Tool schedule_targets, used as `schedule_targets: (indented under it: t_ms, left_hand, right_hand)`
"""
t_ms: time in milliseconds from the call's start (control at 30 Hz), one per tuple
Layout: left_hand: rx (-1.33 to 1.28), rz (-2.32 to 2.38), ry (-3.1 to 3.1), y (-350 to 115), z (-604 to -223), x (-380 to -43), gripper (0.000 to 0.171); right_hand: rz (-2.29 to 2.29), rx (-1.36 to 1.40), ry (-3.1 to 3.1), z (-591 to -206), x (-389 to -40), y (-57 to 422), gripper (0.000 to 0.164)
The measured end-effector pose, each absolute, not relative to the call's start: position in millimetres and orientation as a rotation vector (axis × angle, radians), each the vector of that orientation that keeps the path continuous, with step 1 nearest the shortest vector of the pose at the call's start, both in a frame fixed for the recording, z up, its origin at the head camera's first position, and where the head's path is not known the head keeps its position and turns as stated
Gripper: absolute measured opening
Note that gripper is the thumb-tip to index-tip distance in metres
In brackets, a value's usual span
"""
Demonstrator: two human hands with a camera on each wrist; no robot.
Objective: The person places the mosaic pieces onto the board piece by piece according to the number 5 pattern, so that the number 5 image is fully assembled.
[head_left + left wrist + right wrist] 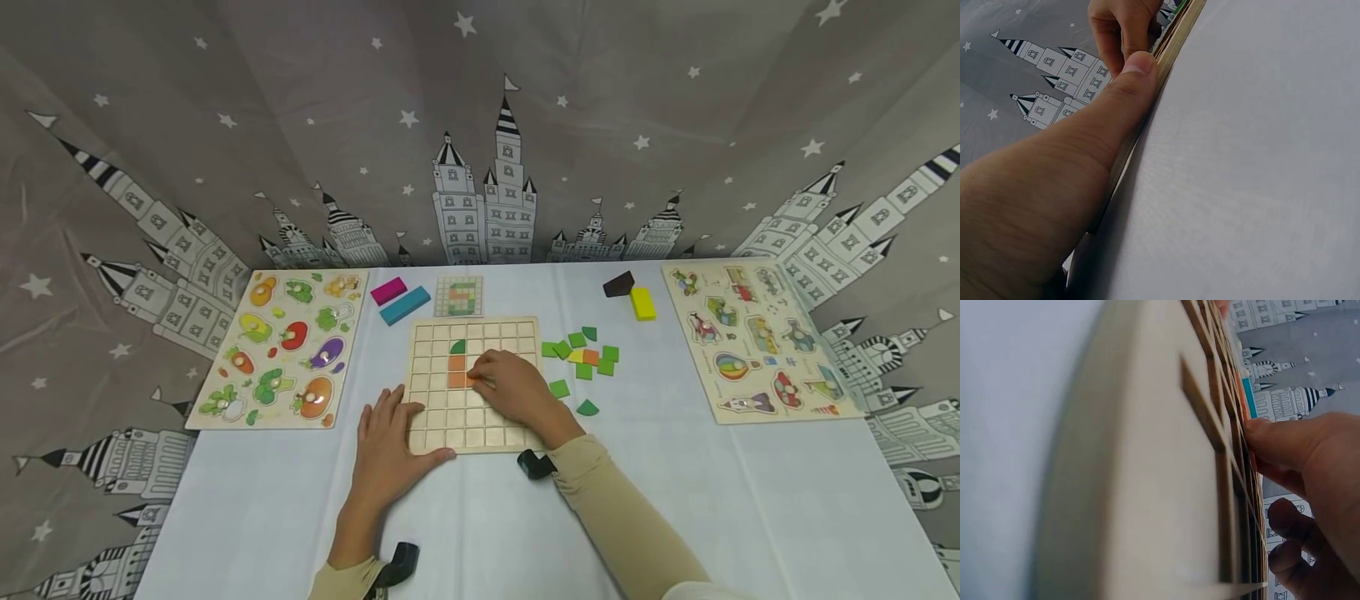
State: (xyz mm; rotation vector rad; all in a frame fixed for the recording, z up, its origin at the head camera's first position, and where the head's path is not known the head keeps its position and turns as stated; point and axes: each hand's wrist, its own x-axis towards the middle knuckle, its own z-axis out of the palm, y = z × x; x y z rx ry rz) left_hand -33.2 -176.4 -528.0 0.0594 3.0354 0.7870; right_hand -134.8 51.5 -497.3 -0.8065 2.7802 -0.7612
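A wooden grid board (437,440) lies in front of me. On it sit a green quarter-round tile (458,347) and, below that, two orange square tiles (457,363) in a column. My right hand (517,392) reaches over the board and pinches another orange square tile (470,381) beside the lower one, its thumb low against the grid in the right wrist view. The fingers hide part of that tile. My left hand (390,458) rests at the board's near left corner with spread fingers, its thumb (1138,65) along the near edge.
A small pattern card (442,297) lies behind the board. Loose green, yellow and orange tiles (583,372) lie right of it. Farther back are magenta (388,291), blue (405,306), dark (618,284) and yellow blocks (642,304). A vegetable puzzle (288,408) and a toy puzzle (817,392) flank them.
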Motion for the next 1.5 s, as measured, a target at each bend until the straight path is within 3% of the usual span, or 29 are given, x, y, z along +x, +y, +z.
schedule_targets:
  t_ms: [1167, 1500]
  left_hand:
    - [0.053, 0.766, 3.053, -177.7, -528.5, -32.3, 0.093]
    - [0.055, 0.77, 3.054, -177.1, -530.1, -32.8, 0.092]
  right_hand:
    - [-0.732, -0.74, 2.902, -503.1, -129.0, 71.9, 0.018]
    - [-0.955, -0.302, 2.928, -495.1, -138.8, 148.0, 0.026]
